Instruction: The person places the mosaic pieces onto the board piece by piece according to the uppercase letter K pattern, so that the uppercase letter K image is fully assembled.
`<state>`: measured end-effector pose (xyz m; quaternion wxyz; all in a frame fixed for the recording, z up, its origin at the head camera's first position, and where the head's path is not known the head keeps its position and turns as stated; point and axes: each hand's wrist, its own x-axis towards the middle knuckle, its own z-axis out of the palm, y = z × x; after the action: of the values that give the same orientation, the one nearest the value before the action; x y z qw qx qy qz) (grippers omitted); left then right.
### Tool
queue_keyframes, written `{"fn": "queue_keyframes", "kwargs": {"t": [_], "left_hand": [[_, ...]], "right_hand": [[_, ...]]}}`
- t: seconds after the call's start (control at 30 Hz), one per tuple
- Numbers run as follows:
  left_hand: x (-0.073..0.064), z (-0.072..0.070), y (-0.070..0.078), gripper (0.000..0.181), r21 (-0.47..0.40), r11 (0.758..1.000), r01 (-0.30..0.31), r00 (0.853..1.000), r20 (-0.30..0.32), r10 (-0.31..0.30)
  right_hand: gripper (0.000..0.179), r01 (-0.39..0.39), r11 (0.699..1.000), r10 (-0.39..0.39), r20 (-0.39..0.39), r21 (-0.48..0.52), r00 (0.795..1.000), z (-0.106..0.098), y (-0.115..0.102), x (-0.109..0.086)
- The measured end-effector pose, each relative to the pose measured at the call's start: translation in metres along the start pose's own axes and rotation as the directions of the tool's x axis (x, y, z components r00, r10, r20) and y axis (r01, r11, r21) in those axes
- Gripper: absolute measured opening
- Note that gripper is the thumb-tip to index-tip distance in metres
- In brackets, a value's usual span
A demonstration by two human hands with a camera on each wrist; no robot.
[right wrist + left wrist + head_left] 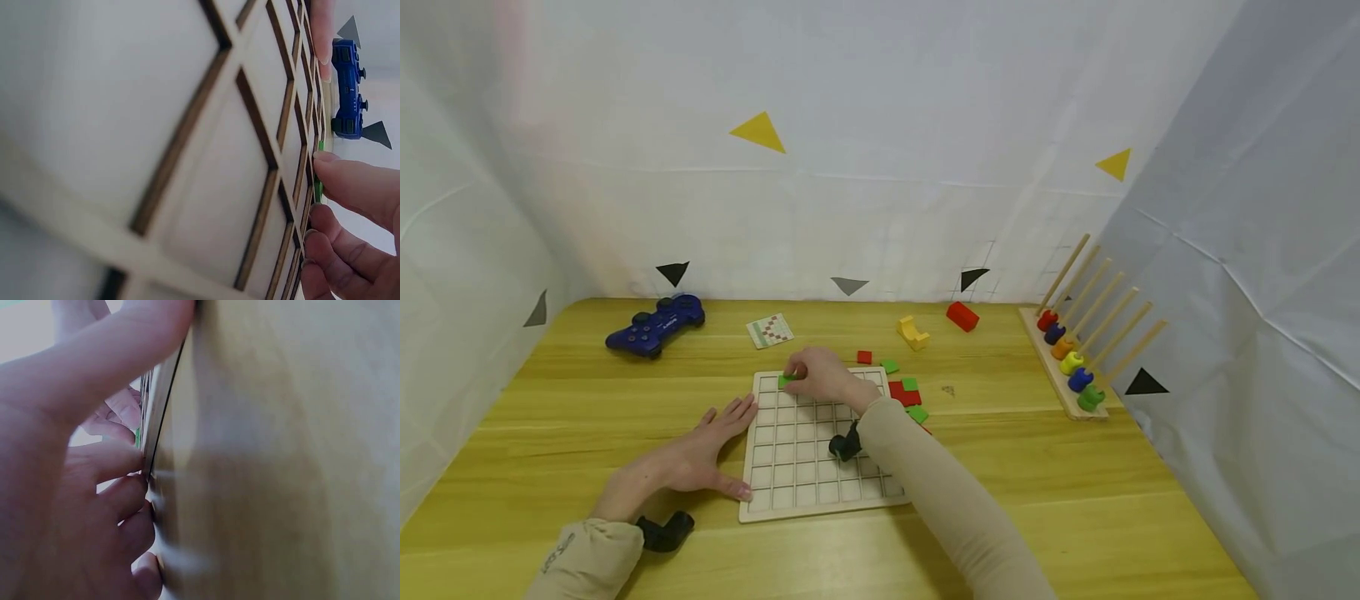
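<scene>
Near the frame's centre, the right hand (822, 375) pinches a small green tile (785, 381) in its fingers at the upper left of a pale wooden grid board (784, 477). Lower left, the left hand (703, 455), fingers spread, touches the board's left edge.

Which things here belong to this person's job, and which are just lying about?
Belongs:
grid board, left hand at its edge
green tile in the right hand
loose red and green tiles
pattern card, probably

Apparently lying about:
blue game controller
peg rack
yellow block
red block
</scene>
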<state>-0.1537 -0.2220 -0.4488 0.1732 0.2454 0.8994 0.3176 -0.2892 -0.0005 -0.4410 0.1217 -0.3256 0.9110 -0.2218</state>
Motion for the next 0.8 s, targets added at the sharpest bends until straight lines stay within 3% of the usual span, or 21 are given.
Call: {"fn": "queue_keyframes", "kwargs": {"t": [0.47, 0.63, 0.8], "left_hand": [[0.000, -0.001, 0.000, 0.122, 0.019, 1.000, 0.004, 1.000, -0.004, -0.004], [0.001, 0.000, -0.001, 0.122, 0.013, 1.000, -0.002, 1.000, 0.002, 0.002], [0.001, 0.000, -0.001, 0.123, 0.012, 1.000, -0.002, 1.000, -0.003, 0.002]], "right_hand": [[0.031, 0.016, 0.999, -0.018, 0.041, 0.031, 0.999, -0.007, -0.004, -0.006], [0.043, 0.033, 0.999, -0.036, 0.090, 0.042, 0.995, -0.017, -0.005, -0.019], [0.049, 0.048, 0.995, -0.053, 0.060, 0.092, 0.997, -0.026, -0.002, -0.040]]}}
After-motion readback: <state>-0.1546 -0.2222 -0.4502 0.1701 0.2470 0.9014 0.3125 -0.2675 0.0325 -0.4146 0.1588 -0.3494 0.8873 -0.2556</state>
